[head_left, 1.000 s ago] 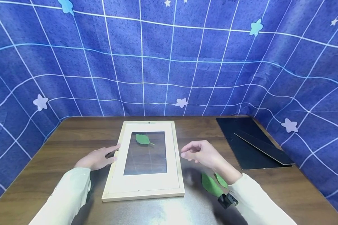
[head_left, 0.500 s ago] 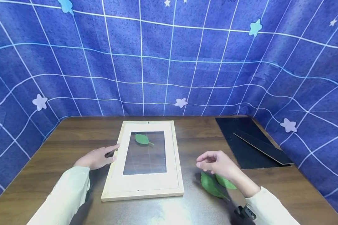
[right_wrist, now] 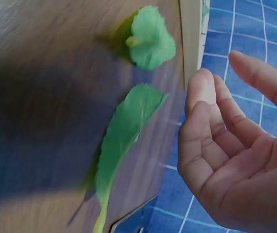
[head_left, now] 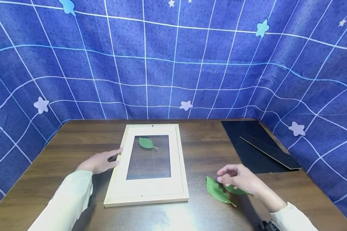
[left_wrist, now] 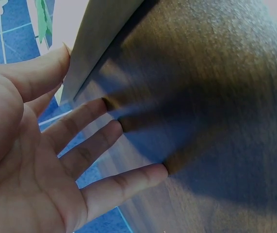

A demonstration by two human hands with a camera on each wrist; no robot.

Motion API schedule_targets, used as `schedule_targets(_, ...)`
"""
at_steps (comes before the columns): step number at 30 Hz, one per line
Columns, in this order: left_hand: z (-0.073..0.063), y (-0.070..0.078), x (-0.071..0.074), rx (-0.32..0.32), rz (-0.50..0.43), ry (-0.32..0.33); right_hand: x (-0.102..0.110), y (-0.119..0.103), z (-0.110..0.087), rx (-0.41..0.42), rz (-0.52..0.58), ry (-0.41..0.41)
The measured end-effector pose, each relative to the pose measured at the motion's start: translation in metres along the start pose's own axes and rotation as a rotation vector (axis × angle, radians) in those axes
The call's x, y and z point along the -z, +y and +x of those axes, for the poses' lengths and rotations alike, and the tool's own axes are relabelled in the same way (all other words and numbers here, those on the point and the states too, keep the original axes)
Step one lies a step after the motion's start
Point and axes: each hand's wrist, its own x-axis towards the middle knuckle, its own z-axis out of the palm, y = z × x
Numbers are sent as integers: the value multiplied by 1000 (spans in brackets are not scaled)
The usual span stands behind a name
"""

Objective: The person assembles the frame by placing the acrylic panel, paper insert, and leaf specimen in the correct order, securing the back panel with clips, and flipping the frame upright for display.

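A pale wooden picture frame point(head_left: 146, 199) with a white mat lies flat on the table, and one green leaf point(head_left: 146, 143) sits in the upper part of its window. My left hand point(head_left: 99, 162) touches the frame's left edge with thumb and index finger; in the left wrist view the other fingers point(left_wrist: 92, 150) are spread and straight, tips at the tabletop. Over two loose leaves hovers my right hand point(head_left: 243, 179), fingers loosely bent and holding nothing. The nearer-left leaf point(head_left: 217, 191) shows fully; the other leaf point(head_left: 235, 190) is partly hidden beneath the hand.
On the right, a black backing board point(head_left: 245, 144) lies on the brown wooden table point(head_left: 202, 134), with a narrow black strip point(head_left: 270, 152) across it. A blue gridded curtain point(head_left: 159, 70) with stars hangs behind and at the sides.
My right hand has moved right and toward me, from beside the frame to above the loose leaves, uncovering the left one. The left hand and the frame have stayed put.
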Motion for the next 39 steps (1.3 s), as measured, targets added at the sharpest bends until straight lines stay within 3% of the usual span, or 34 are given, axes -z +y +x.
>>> schedule_targets(11,1,0,-1,30,11,-13,7,22,-16,-29,-13,-80)
schedule_targets(19,2,0,-1,26,28,-10,5,31,-23,-21,-6,-88)
schedule_targets(39,1,2,0,39,36,-14,-4,30,-34,-47,-176,-63)
